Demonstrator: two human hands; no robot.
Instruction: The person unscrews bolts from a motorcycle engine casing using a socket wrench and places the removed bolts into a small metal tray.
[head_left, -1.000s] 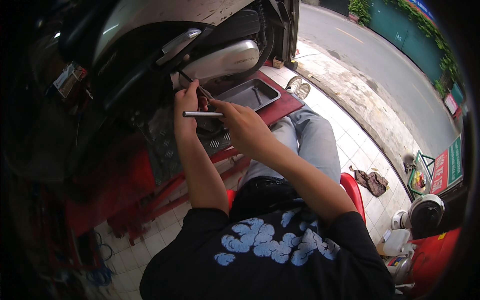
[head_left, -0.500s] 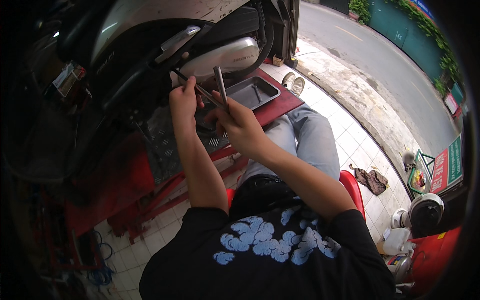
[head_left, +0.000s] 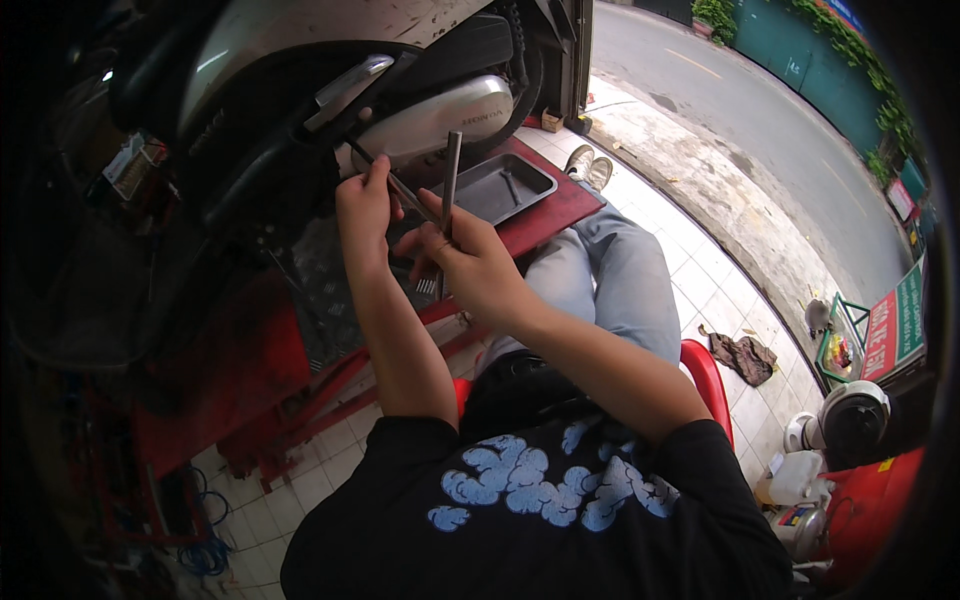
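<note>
A tray (head_left: 485,195) sits by the scooter (head_left: 435,118), near the right corner of the platform (head_left: 560,209); left grip (head_left: 367,208) and right grip (head_left: 470,258) clasp a wrench (head_left: 452,175); tiles (head_left: 690,285), road (head_left: 700,75) beyond.

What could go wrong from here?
The T-handled tool might slip: its far end runs in against the motorbike, where I can't see how well it sits, so the left hand on its shaft could get scraped.

The right hand, at the crossbar, could perhaps get knocked if the bar swung suddenly.

A bump might also spill the small dark part in the grey tray, which sits near the red platform's edge.
</note>
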